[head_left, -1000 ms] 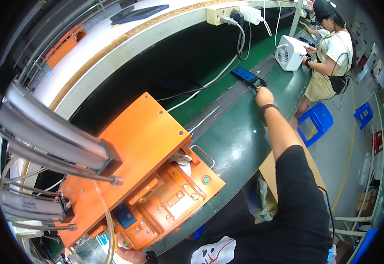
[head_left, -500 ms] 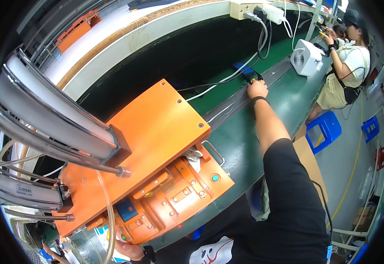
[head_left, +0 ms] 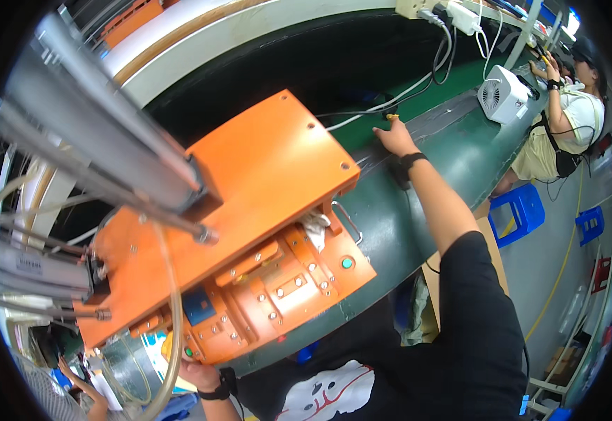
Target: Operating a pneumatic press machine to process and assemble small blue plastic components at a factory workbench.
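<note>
My right hand is stretched out over the green surface beyond the orange press. Its fingers are apart, with a yellow cover on one fingertip, and I see nothing held in it. Just past it lies a dark, blurred object of unclear kind, near the cables. At the near left corner of the orange press, my left hand is beside a green button. A yellow-covered finger reaches along the corner, while a clear hose partly hides this hand. A dark blue piece sits in the press's lower fixture.
Large pneumatic cylinders rise on the left, with a hose hanging in front. A white fan stands on the far right of the green bench. Another person stands beyond it, near blue stools.
My right hand has drawn back toward the press and left a dark object that it was touching. The view has shifted, and more of my left hand and wrist shows.
</note>
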`<action>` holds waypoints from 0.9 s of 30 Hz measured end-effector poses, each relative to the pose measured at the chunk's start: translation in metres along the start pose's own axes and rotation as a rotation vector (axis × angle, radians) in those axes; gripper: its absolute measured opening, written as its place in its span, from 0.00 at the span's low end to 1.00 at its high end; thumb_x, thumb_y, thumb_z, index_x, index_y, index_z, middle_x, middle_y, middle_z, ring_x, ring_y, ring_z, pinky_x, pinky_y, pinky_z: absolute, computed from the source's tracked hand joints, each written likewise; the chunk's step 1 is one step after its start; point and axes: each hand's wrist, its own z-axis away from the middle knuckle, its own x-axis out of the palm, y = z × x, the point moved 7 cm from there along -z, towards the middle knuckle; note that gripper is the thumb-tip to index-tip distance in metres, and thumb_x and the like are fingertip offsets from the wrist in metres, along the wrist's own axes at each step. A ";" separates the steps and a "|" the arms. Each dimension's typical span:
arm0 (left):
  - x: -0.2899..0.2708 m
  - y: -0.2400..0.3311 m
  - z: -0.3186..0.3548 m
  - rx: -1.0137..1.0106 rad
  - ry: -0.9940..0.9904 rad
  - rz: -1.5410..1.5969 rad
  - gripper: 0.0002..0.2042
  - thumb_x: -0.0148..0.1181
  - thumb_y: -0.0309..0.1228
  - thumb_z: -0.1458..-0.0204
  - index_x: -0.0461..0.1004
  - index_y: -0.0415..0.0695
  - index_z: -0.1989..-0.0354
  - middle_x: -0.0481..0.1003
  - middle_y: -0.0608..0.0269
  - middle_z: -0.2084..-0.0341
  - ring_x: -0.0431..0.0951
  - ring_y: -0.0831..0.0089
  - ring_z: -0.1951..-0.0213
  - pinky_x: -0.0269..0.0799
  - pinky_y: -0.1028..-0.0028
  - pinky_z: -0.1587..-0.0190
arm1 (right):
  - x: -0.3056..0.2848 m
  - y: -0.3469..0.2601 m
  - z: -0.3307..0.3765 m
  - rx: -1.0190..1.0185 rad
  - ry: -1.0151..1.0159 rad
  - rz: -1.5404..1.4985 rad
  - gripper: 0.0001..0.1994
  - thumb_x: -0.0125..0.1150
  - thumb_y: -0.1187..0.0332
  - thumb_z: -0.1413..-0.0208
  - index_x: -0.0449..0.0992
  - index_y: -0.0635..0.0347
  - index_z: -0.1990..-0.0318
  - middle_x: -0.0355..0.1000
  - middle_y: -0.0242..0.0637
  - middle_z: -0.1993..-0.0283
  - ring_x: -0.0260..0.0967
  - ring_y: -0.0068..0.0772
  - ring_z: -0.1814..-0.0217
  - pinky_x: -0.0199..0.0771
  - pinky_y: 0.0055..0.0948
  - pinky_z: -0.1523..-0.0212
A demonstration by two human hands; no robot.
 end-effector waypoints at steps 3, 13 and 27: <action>0.001 -0.013 -0.002 -0.043 -0.028 -0.063 0.30 0.46 0.53 0.34 0.69 0.34 0.40 0.69 0.52 0.42 0.69 0.63 0.41 0.62 0.63 0.35 | -0.013 0.003 0.059 -0.151 -0.107 0.001 0.36 0.68 0.51 0.45 0.69 0.71 0.38 0.68 0.67 0.38 0.65 0.62 0.32 0.66 0.43 0.33; 0.008 0.016 -0.016 0.183 -0.049 -0.147 0.19 0.40 0.32 0.32 0.72 0.33 0.43 0.72 0.48 0.46 0.72 0.61 0.46 0.65 0.65 0.39 | -0.039 0.001 0.313 -0.326 -0.188 -0.216 0.31 0.68 0.58 0.43 0.70 0.64 0.35 0.67 0.54 0.34 0.54 0.55 0.24 0.51 0.46 0.24; 0.011 0.031 -0.020 0.300 -0.037 -0.160 0.14 0.52 0.36 0.34 0.75 0.37 0.52 0.75 0.49 0.56 0.73 0.51 0.51 0.67 0.62 0.44 | -0.022 -0.016 0.343 -0.346 0.001 0.436 0.37 0.51 0.37 0.39 0.67 0.54 0.31 0.63 0.51 0.29 0.47 0.53 0.20 0.42 0.50 0.23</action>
